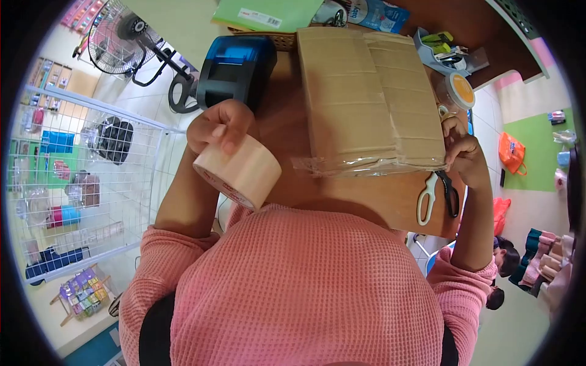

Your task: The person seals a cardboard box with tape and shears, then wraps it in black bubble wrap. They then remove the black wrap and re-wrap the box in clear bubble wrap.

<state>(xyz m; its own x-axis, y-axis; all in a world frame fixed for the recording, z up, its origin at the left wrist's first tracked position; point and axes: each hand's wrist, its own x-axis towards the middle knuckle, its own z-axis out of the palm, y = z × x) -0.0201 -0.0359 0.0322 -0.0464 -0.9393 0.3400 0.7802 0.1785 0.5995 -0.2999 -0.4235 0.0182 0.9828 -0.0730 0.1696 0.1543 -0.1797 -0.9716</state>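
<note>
My left hand (pixel 223 127) is closed on a wide roll of packing tape (pixel 241 171), held tilted above the table's near edge. A flat brown cardboard box (pixel 348 97) lies on the table, with clear tape (pixel 354 166) stuck along its near edge and its left end sticking out past the box. At the box's near right corner, my right hand (pixel 464 149) pinches the edge where the tape ends; its fingertips are partly hidden. Just below that hand, scissors (pixel 427 198) with one white and one black handle lie partly under the box.
Behind the box are a black and blue label printer (pixel 238 70), a green folder (pixel 265 13) and a blue bin of stationery (pixel 430 55). A lidded jar (pixel 458 91) stands right of the box. A fan (pixel 122 36) and wire rack (pixel 91 177) are on the left.
</note>
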